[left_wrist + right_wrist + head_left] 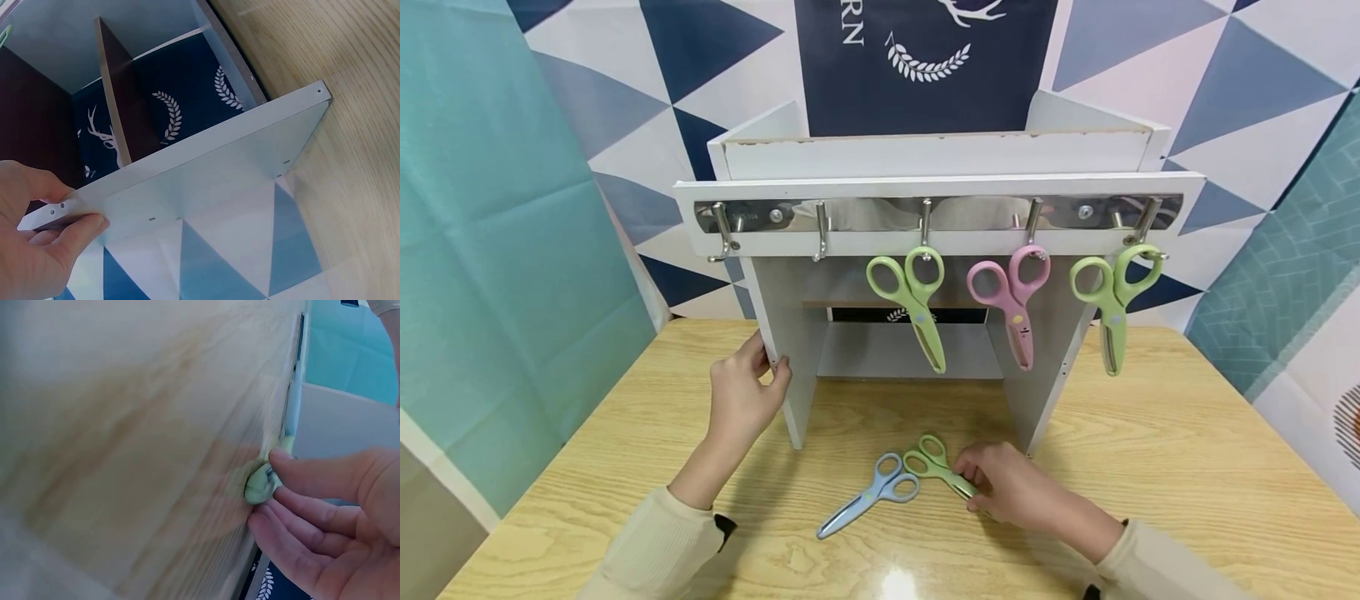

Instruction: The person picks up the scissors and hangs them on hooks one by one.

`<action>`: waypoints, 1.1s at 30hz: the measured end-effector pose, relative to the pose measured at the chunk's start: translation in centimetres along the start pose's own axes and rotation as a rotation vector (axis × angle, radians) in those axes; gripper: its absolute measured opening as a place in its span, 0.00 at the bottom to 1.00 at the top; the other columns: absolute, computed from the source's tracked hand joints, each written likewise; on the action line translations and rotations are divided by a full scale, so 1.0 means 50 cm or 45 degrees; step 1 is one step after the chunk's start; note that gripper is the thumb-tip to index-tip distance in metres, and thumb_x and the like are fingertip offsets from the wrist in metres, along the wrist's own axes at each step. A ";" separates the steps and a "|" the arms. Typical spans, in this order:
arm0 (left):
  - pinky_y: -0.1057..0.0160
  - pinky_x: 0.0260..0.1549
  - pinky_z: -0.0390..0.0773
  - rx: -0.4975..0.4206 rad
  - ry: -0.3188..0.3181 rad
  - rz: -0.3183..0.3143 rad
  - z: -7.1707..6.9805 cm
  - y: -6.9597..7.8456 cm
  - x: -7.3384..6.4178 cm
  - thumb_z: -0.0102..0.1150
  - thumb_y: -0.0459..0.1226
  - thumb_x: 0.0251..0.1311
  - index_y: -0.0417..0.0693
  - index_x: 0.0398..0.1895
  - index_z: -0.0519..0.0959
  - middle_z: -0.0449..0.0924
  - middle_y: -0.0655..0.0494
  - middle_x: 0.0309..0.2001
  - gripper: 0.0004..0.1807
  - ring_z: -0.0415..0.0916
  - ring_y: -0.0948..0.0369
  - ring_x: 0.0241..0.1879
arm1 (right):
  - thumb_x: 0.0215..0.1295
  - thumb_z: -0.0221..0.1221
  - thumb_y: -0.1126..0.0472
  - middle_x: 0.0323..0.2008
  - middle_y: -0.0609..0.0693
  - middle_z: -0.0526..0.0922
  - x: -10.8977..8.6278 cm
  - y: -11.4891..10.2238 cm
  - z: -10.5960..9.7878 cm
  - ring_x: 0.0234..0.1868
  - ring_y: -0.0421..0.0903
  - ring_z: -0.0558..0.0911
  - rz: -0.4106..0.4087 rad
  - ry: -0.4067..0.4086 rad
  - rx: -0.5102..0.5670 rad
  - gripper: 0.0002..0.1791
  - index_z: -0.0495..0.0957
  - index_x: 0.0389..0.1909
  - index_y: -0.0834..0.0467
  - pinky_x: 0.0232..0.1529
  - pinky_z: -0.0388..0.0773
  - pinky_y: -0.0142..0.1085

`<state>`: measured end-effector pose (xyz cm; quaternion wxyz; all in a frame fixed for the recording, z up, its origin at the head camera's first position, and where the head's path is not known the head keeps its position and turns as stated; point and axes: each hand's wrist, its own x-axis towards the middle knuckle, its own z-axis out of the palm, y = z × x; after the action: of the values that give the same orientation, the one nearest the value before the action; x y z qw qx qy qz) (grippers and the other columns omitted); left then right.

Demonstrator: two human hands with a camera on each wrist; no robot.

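My left hand grips the front edge of the left side panel of a white shelf unit; the left wrist view shows thumb and fingers on either side of the board. On the table, my right hand pinches the blade end of a pair of green scissors. From the right wrist, the tip of the green scissors sits between thumb and fingers. Blue scissors lie beside them, handles close to the green handles.
A metal hook rail crosses the unit's front. Green scissors, pink scissors and another green pair hang from its hooks; the two left hooks carry nothing. The wooden table spreads around the unit.
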<state>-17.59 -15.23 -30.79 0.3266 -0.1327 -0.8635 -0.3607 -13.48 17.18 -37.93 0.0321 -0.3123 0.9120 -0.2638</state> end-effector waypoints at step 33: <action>0.51 0.38 0.85 -0.011 0.004 0.001 0.002 0.000 -0.002 0.58 0.24 0.51 0.29 0.44 0.78 0.85 0.33 0.41 0.15 0.85 0.44 0.41 | 0.37 0.61 0.79 0.19 0.42 0.75 0.004 0.001 0.008 0.22 0.31 0.69 0.150 0.174 -0.098 0.15 0.77 0.21 0.55 0.20 0.68 0.22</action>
<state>-17.56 -15.15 -30.92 0.3276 -0.1339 -0.8613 -0.3645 -13.57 16.93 -38.27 -0.0266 -0.2404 0.9384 -0.2467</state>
